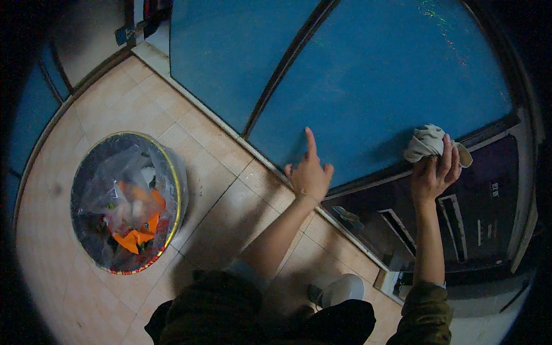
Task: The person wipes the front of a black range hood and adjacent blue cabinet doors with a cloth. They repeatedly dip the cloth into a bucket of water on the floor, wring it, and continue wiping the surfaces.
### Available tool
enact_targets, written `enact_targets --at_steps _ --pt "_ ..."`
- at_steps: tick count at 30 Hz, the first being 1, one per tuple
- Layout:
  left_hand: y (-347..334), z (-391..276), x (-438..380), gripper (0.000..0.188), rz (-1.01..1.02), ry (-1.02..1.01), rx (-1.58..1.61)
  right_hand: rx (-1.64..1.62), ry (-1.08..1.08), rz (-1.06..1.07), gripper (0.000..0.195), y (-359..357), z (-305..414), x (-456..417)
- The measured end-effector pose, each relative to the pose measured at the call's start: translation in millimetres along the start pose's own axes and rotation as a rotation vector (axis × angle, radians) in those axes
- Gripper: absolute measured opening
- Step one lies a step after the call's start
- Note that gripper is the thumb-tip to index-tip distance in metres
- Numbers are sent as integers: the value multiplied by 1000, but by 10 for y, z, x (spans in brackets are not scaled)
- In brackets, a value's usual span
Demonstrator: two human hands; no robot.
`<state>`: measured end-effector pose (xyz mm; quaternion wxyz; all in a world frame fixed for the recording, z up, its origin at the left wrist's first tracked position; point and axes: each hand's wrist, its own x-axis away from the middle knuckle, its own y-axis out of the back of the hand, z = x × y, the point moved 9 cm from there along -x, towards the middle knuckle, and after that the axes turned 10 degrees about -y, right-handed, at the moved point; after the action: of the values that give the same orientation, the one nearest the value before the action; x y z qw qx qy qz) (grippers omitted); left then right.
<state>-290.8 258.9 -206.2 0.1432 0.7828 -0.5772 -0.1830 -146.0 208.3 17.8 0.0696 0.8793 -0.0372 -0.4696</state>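
My right hand [433, 174] grips a bunched pale cloth [427, 142] near the lower right corner of a blue cabinet door [366, 86], by its dark edge. Part of the cloth hangs out beyond my fingers. My left hand [311, 174] is in front of the same door's lower left part, its index finger stretched out and nothing held in it. Whether that fingertip touches the panel, I cannot tell. A dark strip [286, 71] divides this door from another blue door panel [211, 56] on the left.
On the tiled floor [215, 172] at the left stands a round bin [179, 194] with a clear plastic liner, holding orange wrappers and other waste. A dark appliance front [470, 215] with slots adjoins the blue door. A rounded white object [343, 290] is on the floor near my legs.
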Motion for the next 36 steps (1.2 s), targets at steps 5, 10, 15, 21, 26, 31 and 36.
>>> enact_targets --at_steps 5,10,15,21,26,31,36 --pt "-132 -2 88 89 25 -28 12 -21 40 -21 11 5 28 -29" --pt "5 4 -32 91 13 -10 62 -24 23 -15 14 10 -4 -14" --pt "-162 -176 154 84 60 -84 75 -56 5 -61 18 25 -7 -20" --pt "-111 -103 106 86 99 1 111 49 3 -24 15 7 1 -9" --pt "-134 41 66 86 125 74 140 -19 8 -28 15 14 -8 9" --pt "-131 80 25 87 117 110 183 -20 24 -41 11 32 6 -1" --pt "-265 -39 147 86 210 77 277 40 -3 19 8 -22 -2 1"
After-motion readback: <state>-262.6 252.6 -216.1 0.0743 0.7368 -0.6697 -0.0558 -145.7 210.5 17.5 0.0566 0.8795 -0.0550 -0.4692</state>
